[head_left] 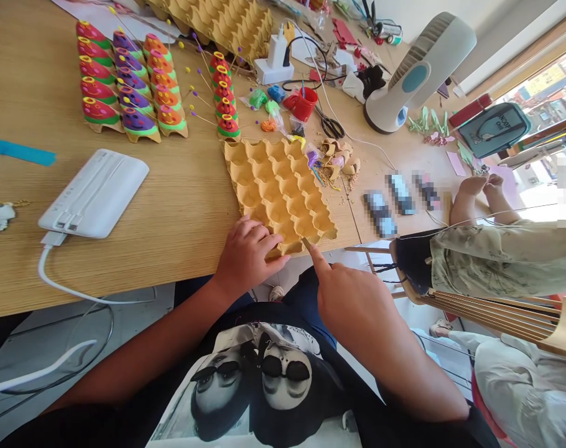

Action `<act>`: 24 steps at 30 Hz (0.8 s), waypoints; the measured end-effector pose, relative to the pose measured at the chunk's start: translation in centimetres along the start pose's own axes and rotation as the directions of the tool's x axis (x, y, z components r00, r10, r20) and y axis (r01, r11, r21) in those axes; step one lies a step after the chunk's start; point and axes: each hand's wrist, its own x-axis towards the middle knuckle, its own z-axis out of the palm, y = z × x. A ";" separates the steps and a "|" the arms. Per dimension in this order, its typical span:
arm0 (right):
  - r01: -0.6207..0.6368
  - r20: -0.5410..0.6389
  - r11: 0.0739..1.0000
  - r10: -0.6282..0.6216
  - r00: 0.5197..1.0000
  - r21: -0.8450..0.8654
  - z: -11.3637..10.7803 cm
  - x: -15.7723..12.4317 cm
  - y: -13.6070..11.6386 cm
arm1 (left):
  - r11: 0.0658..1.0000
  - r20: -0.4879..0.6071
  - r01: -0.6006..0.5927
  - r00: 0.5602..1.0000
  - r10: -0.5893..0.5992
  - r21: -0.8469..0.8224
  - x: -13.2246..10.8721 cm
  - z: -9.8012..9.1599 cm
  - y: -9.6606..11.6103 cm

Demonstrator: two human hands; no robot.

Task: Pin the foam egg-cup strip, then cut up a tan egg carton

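Observation:
A yellow egg tray [278,186] lies at the table's near edge. My left hand [248,252] rests flat on its near-left corner, fingers spread over the cups. My right hand [352,305] is closed except for the index finger, whose tip touches the tray's near edge; nothing shows in it. Rows of painted egg-carton cups [124,84] in red, purple and orange stand at the far left, with one more red row [224,99] toward the middle.
A white power bank [94,193] with its cable lies left. Behind the tray are a red cup [304,102], scissors [329,124], carton scraps [339,158], a charger [273,62], a fan [416,74] and stacked egg trays [218,22]. Another person's hands [483,193] work at the right.

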 end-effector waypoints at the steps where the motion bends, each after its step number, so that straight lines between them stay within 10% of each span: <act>1: -0.001 0.003 1.000 0.001 1.000 0.002 0.1 0.0 0.0 | 1.000 0.002 0.001 1.000 -0.001 -0.005 0.0 0.0 0.0; 24: -0.060 -0.054 0.994 0.066 0.996 0.091 3.3 0.1 -1.0 | 0.999 -0.017 -0.026 0.999 0.027 0.043 -0.1 0.3 -0.3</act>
